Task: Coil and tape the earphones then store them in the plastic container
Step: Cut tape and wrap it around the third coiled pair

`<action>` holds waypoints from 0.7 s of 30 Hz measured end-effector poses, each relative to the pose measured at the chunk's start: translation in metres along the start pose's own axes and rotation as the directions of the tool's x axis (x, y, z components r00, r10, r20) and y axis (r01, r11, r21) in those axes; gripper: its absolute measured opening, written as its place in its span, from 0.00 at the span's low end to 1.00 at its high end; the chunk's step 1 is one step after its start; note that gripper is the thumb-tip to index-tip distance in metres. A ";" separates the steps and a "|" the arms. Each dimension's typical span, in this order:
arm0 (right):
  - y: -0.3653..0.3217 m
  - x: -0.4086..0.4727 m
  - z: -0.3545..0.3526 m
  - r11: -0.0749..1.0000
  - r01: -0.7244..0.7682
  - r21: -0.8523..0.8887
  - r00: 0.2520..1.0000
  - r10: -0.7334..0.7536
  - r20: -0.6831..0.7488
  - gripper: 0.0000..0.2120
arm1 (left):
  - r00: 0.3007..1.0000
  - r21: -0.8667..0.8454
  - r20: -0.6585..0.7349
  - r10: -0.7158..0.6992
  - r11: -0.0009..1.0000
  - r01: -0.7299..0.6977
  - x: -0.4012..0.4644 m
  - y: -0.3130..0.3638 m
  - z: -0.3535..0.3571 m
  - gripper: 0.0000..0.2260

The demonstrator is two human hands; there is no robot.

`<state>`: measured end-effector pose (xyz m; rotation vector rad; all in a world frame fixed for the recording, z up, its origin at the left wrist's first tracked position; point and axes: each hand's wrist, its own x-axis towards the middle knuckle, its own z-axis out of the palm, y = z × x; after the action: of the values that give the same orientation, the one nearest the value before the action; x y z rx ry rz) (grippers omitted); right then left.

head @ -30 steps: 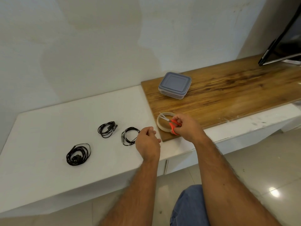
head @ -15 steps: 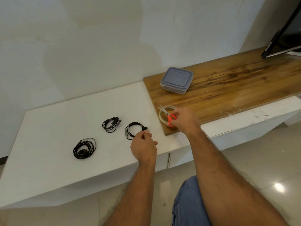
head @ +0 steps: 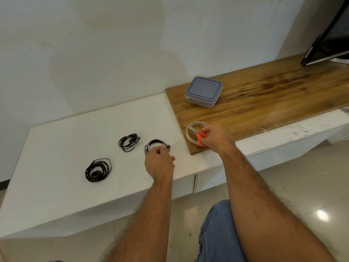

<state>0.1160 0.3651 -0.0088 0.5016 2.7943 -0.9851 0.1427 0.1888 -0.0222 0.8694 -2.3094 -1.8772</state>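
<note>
- Here, the left hand (head: 159, 163) is sitting nearest to us, over the white counter (head: 56, 148), with its fingers curled onto the near edge of the closest coil of black earphones (head: 154, 143).
- I cannot tell if the fingers are pinching the wire or just pressing on it, because the hand is hiding that part.
- That coil is peeking out just past the knuckles, so it is lying straight ahead of the left hand and a little to its left.
- The right hand (head: 215, 138) is reaching a bit farther, over the near corner of the wooden board (head: 264, 103), and it is gripping the orange scissors (head: 199, 135) by the handles.
- The scissor blades are pointing up and to the left, and they are crossing over the roll of clear tape (head: 191, 139).
- The tape roll is lying flat on the board, right beside the right hand.
- So the left hand is the nearer one to the earphones, and the right hand is the nearer one to the tape.
- Two more earphone coils are waiting to the left: one coil (head: 97, 170) closer to us and one coil (head: 129, 142) farther back.
- Farthest away, the plastic container (head: 204, 91) is sitting on the board with its grey lid on, well apart from both hands.
- I think the earphones are going to travel up and to the right to get there.
</note>
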 end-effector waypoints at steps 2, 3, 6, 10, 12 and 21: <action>-0.001 0.001 0.002 1.000 -0.007 -0.026 1.000 0.006 -0.011 0.14 | 1.000 0.008 0.002 -0.004 1.000 0.004 -0.001 -0.001 -0.003 0.08; -0.002 0.002 0.003 0.999 0.003 -0.033 1.000 -0.003 -0.010 0.15 | 1.000 0.014 0.007 -0.003 1.000 0.003 -0.002 -0.001 -0.004 0.08; -0.002 0.002 0.008 0.998 0.065 0.026 0.998 -0.064 -0.016 0.16 | 0.999 -0.019 0.034 -0.034 0.999 0.034 -0.002 0.003 -0.007 0.08; -0.004 -0.004 0.009 0.974 0.113 0.198 0.985 -0.083 -0.154 0.13 | 0.995 -0.084 0.049 -0.090 0.992 0.094 -0.001 0.012 -0.011 0.10; -0.003 -0.010 0.002 0.910 0.082 0.407 0.994 -0.047 -0.095 0.12 | 0.989 -0.129 0.081 -0.121 0.983 0.131 -0.003 0.016 -0.010 0.10; 0.012 -0.045 -0.001 0.846 -0.349 0.403 0.623 -0.111 0.774 0.29 | 0.940 -0.286 0.199 -0.278 0.901 0.327 -0.007 0.030 -0.011 0.05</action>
<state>0.1629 0.3630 -0.0042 0.2130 1.6666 -1.4870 0.1409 0.1856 0.0108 1.1268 -1.9481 -2.4344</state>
